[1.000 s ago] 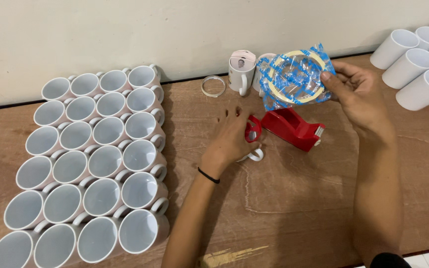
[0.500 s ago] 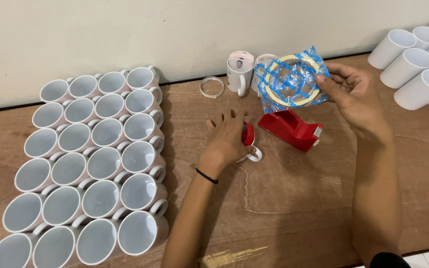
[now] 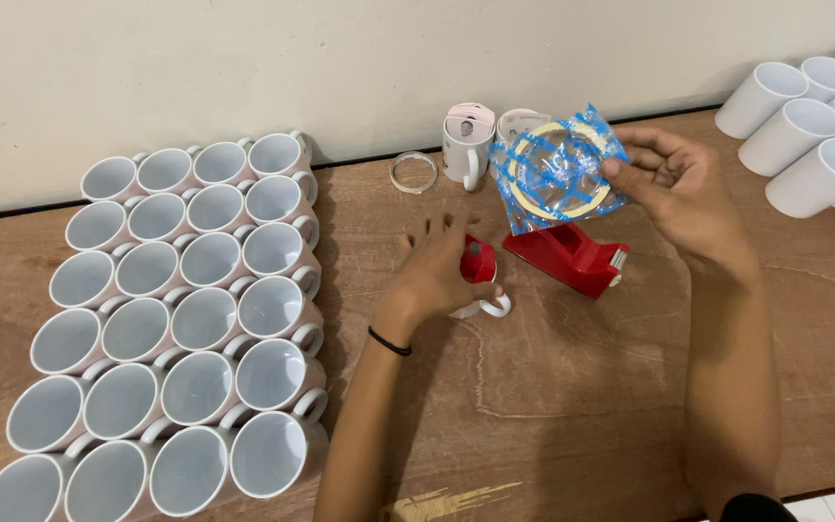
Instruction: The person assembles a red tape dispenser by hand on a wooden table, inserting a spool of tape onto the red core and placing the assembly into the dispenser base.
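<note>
Head view shows the right hand [image 3: 674, 188] pinching a sealed blue-printed packet of tape [image 3: 558, 169] by its edge, held up above the red tape dispenser [image 3: 572, 256] on the wooden table [image 3: 582, 406]. The packet looks unopened, so loading the roll seems not yet begun. The left hand [image 3: 442, 275] rests with fingers spread over a small red part [image 3: 478, 263] and a white mug [image 3: 483, 304] lying beside the dispenser; I cannot tell whether it grips either. A block of white mugs [image 3: 166, 329] stands to the left, apparently untouched. Compared with a second ago, the left hand has spread its fingers and the packet sits slightly higher.
</note>
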